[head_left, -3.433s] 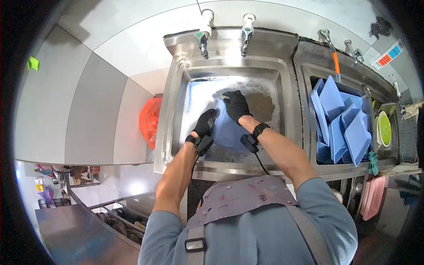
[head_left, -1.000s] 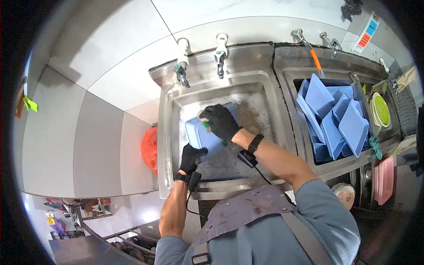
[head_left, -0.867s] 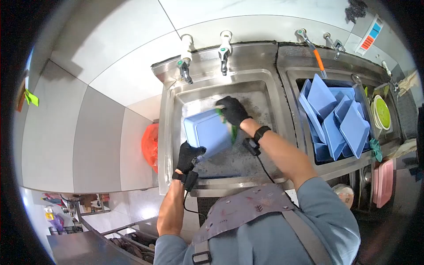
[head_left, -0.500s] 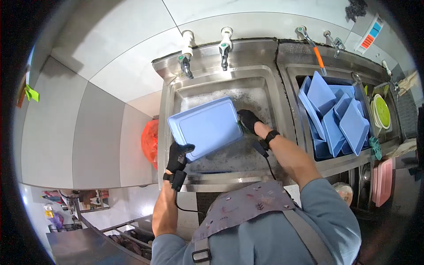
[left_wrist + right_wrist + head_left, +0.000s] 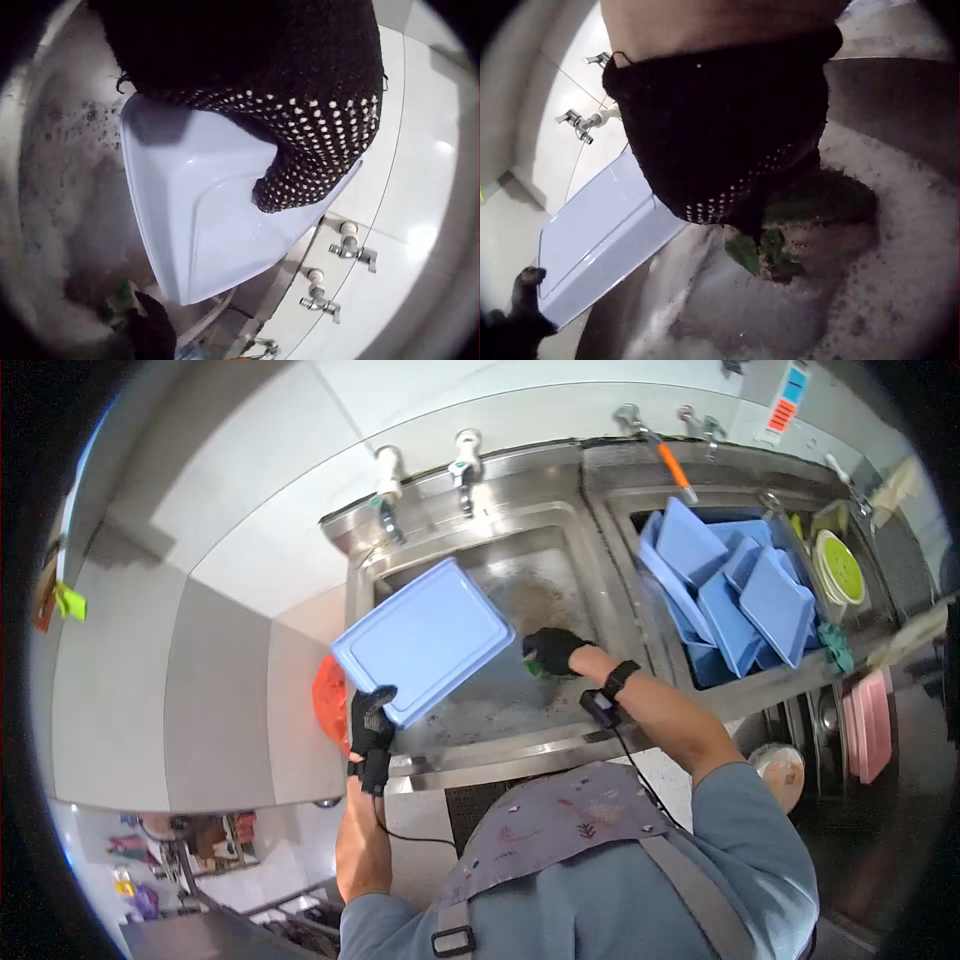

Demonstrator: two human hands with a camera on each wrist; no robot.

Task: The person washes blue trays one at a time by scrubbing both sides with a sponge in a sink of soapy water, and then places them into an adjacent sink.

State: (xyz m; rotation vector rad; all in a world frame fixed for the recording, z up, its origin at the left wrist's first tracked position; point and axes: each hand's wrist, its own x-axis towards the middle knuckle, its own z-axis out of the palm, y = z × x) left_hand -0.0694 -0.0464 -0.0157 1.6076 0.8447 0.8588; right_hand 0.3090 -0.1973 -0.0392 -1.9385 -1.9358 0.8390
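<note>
My left hand [image 5: 372, 718], in a black dotted glove, grips a light blue rectangular plastic tray [image 5: 425, 640] by its near left corner, thumb lying over the tray's face. Tilted, the tray is raised over the left part of the sink [image 5: 480, 762]. In the right wrist view its long side faces my other hand. The gloved right hand [image 5: 556, 652] is to the right of the tray, apart from it, low over the sink water. Its fingers hold a green scouring pad [image 5: 821, 199] with a paler side, close above foamy water [image 5: 885, 300].
Several blue trays [image 5: 775, 605] lie piled in the right-hand basin. Beyond them stand green-and-white round containers [image 5: 840, 568]. Two taps [image 5: 464, 475] rise behind the left sink. A red plastic bag [image 5: 329, 700] hangs at its left, and pink trays [image 5: 868, 725] are below right.
The tray has come up out of the suds and moved left and toward the body in my left hand. The right hand has left the tray's surface, moving right with the scouring pad.
</note>
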